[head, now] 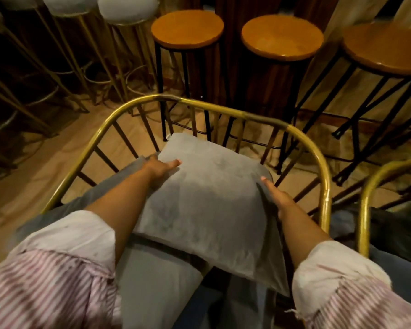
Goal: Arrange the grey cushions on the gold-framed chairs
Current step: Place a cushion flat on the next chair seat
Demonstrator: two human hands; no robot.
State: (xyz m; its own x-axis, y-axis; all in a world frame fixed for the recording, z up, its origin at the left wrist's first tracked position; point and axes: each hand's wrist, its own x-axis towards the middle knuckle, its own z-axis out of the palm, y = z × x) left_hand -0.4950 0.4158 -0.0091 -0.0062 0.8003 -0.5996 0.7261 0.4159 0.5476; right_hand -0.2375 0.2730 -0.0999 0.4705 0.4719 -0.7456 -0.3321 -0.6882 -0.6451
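A square grey cushion (207, 200) lies tilted over the seat of a gold-framed chair (247, 115), its far corner near the curved backrest. My left hand (161, 166) grips the cushion's left edge, thumb on top. My right hand (278, 198) holds its right edge. Under the cushion lies a grey seat pad (152, 276). A second gold-framed chair (365, 198) stands at the right with a dark cushion (394, 229) on it.
Three wooden-topped bar stools (188, 26) on black legs stand right behind the chair. Several white-cushioned stools (128, 8) on thin gold legs fill the far left. Wooden floor (33, 167) shows to the left of the chair.
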